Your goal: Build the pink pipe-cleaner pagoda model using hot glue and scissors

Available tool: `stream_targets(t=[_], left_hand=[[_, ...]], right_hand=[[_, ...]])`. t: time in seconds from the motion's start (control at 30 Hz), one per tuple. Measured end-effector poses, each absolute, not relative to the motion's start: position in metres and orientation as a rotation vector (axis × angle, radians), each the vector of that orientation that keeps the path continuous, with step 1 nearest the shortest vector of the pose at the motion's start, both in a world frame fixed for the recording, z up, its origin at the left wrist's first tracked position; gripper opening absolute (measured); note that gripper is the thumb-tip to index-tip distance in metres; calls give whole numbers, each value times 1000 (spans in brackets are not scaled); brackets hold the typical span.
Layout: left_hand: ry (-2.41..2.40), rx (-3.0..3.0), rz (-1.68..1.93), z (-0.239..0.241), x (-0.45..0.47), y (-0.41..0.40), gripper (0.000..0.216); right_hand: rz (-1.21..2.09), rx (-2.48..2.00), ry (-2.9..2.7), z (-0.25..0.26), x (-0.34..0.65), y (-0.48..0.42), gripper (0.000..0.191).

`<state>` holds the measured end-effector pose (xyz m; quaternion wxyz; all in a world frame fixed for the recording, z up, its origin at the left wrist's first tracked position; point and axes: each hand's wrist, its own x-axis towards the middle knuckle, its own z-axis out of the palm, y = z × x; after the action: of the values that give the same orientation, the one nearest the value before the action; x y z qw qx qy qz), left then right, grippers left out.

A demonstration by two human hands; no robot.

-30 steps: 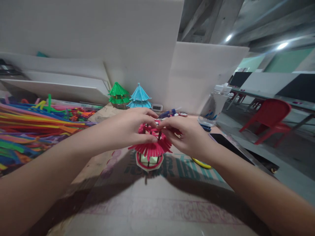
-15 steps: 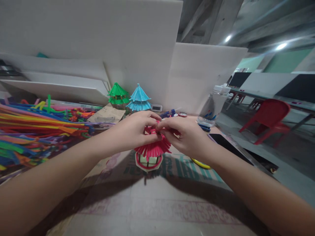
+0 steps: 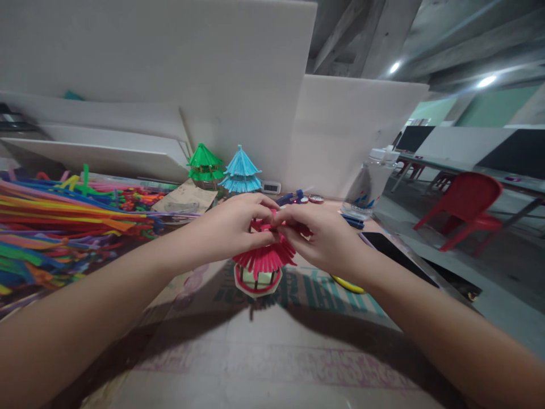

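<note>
A small pavilion model (image 3: 263,260) with a red fringed roof, brown posts and an octagonal base stands upright on the printed cardboard (image 3: 272,352). My left hand (image 3: 244,221) reaches in from its left, thumb and fingers closed around the upper part of the roof. From the other side my right hand (image 3: 317,230) pinches at the same top, its fingertips meeting those of the left. Both hands cover the roof's peak, so any small piece between the fingertips is hidden. Behind stand a green pavilion model (image 3: 205,162) and a light-blue pavilion model (image 3: 239,170).
Many colourful pipe cleaners (image 3: 76,218) are heaped on the left. A clear bottle (image 3: 369,184) stands at the back right, near a dark flat device (image 3: 395,258). Something yellow (image 3: 348,285) lies under my right wrist. White boards (image 3: 238,85) rise behind; a red chair (image 3: 462,204) stands beyond.
My right fingers have shifted very slightly at the roof's top, and more red shows between them. The model and my left hand stay in place.
</note>
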<state>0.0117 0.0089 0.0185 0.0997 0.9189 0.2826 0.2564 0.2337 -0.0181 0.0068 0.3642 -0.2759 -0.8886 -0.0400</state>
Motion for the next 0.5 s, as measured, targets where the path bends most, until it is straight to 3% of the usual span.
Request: stream_targets(t=[0.5], left_hand=[[847,2731,733,18,12,10,19]], right_hand=[[-102,-733,-2290,6,234,-18,15]])
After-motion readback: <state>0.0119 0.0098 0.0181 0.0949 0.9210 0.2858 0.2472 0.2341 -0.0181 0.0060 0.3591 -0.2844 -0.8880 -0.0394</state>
